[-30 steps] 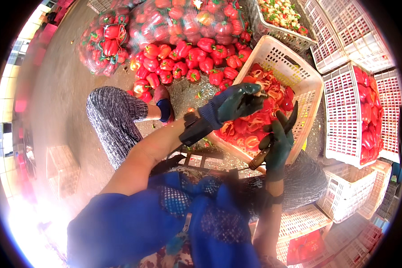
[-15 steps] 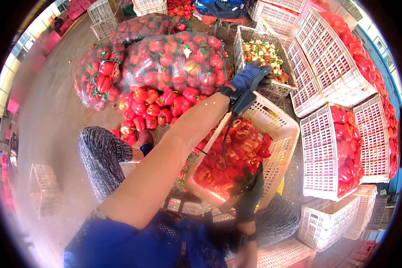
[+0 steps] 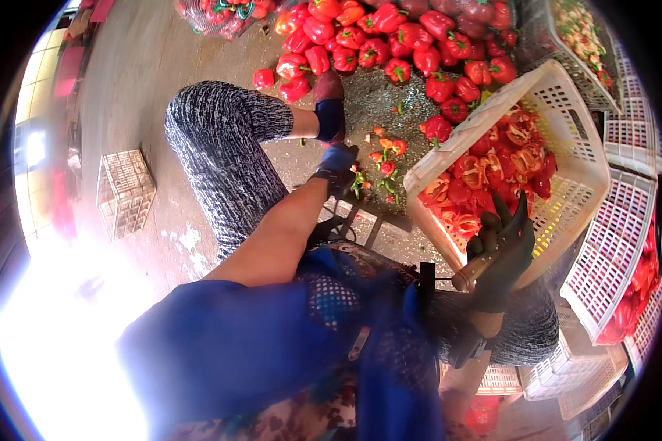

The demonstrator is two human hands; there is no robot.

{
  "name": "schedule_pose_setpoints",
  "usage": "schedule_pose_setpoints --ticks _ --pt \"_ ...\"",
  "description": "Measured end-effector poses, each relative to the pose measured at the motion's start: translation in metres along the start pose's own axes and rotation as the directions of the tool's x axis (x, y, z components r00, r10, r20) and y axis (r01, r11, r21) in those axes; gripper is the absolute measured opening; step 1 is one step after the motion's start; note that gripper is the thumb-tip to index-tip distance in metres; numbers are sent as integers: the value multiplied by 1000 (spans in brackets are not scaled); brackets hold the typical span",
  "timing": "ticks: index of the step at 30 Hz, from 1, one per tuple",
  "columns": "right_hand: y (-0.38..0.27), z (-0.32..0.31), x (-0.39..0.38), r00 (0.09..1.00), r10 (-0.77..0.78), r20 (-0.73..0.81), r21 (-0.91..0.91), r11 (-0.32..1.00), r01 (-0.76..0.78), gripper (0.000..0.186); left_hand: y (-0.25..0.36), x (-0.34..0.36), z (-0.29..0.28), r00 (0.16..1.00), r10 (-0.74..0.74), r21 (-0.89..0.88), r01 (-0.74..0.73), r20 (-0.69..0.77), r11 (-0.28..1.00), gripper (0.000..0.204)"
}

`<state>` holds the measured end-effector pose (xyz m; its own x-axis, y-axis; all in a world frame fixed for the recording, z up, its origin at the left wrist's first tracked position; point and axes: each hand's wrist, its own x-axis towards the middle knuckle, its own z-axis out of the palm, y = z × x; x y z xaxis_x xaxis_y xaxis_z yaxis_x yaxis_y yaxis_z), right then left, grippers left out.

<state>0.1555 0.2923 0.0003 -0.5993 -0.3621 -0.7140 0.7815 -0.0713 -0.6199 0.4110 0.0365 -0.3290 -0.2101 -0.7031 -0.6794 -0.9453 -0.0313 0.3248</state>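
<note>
My left hand (image 3: 336, 162), in a blue glove, is low over the floor beside my shoe. Its fingers are too dark and small to read. Just right of it lie small pepper scraps (image 3: 386, 158), red, orange and green. My right hand (image 3: 502, 253), in a dark glove, is at the near rim of a tilted white crate (image 3: 585, 125). Its fingers point up toward the cut red peppers (image 3: 485, 176) inside, while the palm side grips the wooden handle of a tool (image 3: 469, 273). A thin metal shank extends left from that handle.
Whole red peppers (image 3: 371, 51) are heaped on the floor ahead. At the far right, a crate (image 3: 559, 48) contains pale and green trimmings. More white crates (image 3: 614, 246) line the right side. Another crate (image 3: 125, 191) stands on the left floor; a filled mesh bag (image 3: 224, 15) lies beyond.
My left hand has moved from the trimmings crate down and left to the floor by my shoe. The view has turned, shifting the crates right. My right hand remains by the cut-pepper crate.
</note>
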Motion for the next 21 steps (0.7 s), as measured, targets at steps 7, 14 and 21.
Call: schedule_pose_setpoints --ticks 7,14,21 --pt "8 27 10 996 52 -77 -158 985 -64 56 108 -43 -6 882 439 -215 -469 -173 857 42" --pt "5 40 28 974 122 -191 -230 959 -165 59 193 6 29 361 933 411 -848 -13 334 41" --pt "1 58 28 976 48 -211 -310 944 -113 61 231 41 35 522 768 283 -851 371 442 59"
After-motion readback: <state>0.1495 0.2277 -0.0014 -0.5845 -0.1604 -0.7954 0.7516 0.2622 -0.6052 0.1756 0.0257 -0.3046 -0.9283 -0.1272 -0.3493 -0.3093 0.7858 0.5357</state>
